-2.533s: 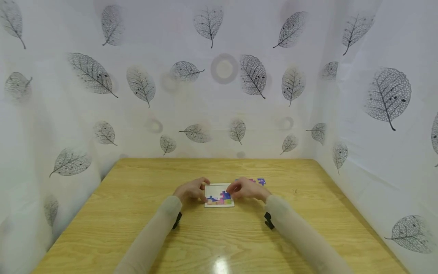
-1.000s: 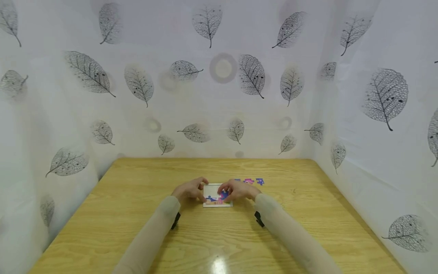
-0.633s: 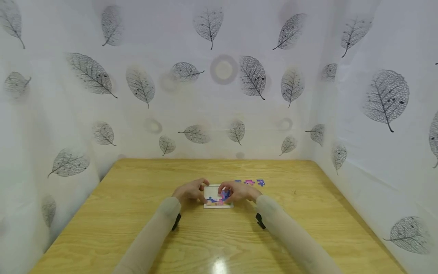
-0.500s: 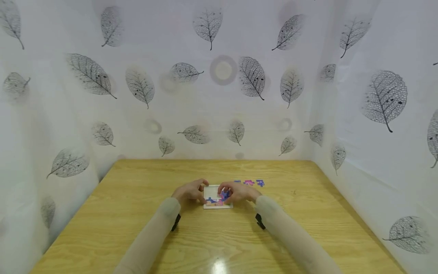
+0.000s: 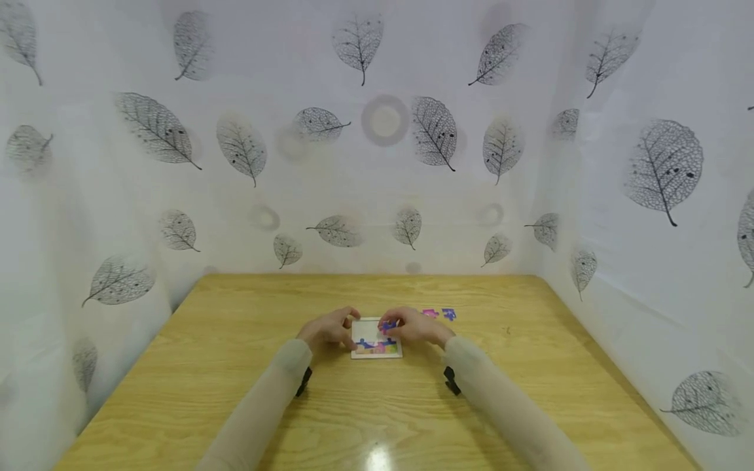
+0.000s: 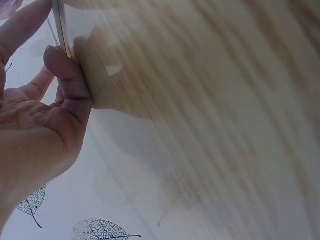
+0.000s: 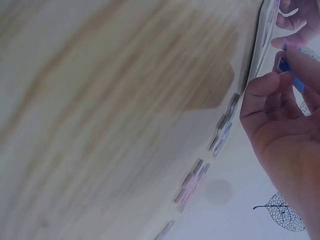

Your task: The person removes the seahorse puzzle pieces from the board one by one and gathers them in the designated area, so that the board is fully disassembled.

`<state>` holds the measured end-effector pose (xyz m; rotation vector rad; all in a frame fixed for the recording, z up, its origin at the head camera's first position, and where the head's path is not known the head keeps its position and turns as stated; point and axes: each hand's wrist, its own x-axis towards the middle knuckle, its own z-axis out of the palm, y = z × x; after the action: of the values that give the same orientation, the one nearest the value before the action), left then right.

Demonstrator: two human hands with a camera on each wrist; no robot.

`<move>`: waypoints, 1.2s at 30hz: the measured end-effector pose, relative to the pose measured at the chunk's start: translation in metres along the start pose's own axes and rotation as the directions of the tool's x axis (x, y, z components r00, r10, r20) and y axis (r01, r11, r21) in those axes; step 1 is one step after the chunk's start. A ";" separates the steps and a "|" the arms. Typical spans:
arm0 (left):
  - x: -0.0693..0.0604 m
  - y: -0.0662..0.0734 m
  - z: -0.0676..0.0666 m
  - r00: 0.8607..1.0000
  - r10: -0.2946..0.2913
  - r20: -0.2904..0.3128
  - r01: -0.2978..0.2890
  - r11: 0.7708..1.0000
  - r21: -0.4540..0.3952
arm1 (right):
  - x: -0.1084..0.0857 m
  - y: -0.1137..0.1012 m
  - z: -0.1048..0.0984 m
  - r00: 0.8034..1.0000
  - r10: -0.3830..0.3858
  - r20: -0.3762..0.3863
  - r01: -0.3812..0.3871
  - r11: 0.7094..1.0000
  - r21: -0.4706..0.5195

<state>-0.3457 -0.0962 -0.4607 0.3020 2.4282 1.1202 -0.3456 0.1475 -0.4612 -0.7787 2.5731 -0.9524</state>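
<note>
In the head view a white puzzle frame [image 5: 377, 356] lies mid-table, with joined coloured pieces [image 5: 372, 347] along its near side. My left hand [image 5: 326, 328] grips the frame's left side, fingers at the far corner and thumb near the lower left; the left wrist view shows the hand [image 6: 50, 110] at the frame's edge. Over the frame's right part, my right hand [image 5: 417, 326] pinches a blue-purple piece [image 5: 387, 328] between thumb and fingers. The right wrist view shows that blue piece [image 7: 297, 82] in the right hand [image 7: 285, 120], raised off the frame.
Loose pieces lie beyond the right hand, among them a pink one [image 5: 430, 313] and a purple one [image 5: 449, 314]. The wooden table [image 5: 377, 405] ends at a leaf-patterned white curtain [image 5: 377, 183] behind and at both sides.
The right hand came from the right over the frame, then lifted the blue-purple piece up from the joined pieces and drew slightly back. The left hand has kept its place.
</note>
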 end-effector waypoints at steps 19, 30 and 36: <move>0.003 -0.003 0.000 1.000 -0.021 0.008 0.021 1.000 0.019 | -0.014 0.015 -0.018 1.000 0.000 -0.013 0.002 0.976 0.217; -0.001 0.000 -0.003 1.000 -0.023 0.019 0.023 0.999 0.026 | -0.034 0.035 -0.037 1.000 0.013 0.020 -0.019 0.943 0.332; 0.000 0.000 -0.001 1.000 -0.026 0.018 0.025 1.000 0.011 | -0.042 0.047 -0.043 1.000 0.012 0.009 -0.014 0.933 0.359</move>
<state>-0.3457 -0.0969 -0.4605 0.2823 2.4164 1.0896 -0.3481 0.2240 -0.4575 -0.6565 2.2931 -1.3611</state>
